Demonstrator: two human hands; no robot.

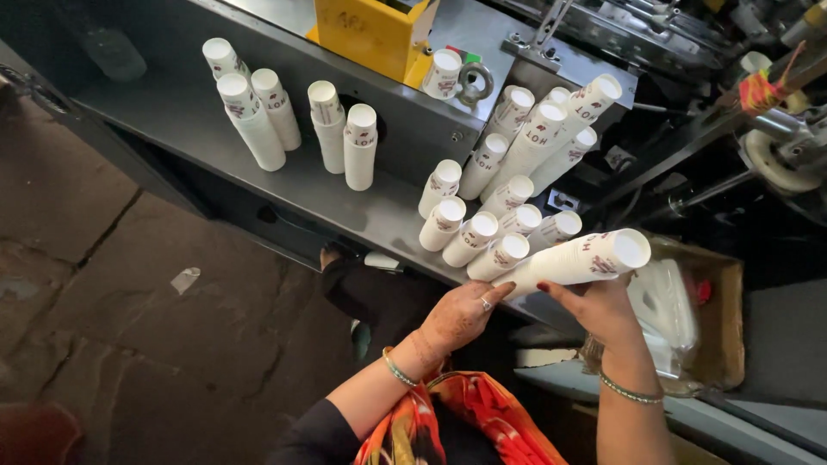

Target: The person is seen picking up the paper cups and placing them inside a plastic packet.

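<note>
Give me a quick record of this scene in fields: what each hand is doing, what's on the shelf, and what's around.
left hand: supports the near end of a stack of white paper cups
right hand: grips the same stack from below
stack pose: tilted, open end pointing up and right
grey metal shelf: holds many more cup stacks, standing or leaning
yellow box: above the shelf
cardboard box: right of the hands

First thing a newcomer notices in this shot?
Both hands grip one long stack of white paper cups held almost level at centre right: the left hand under its near end, the right hand further along. Behind it, many more cup stacks crowd the grey metal shelf, and a yellow box sits at the top.
</note>
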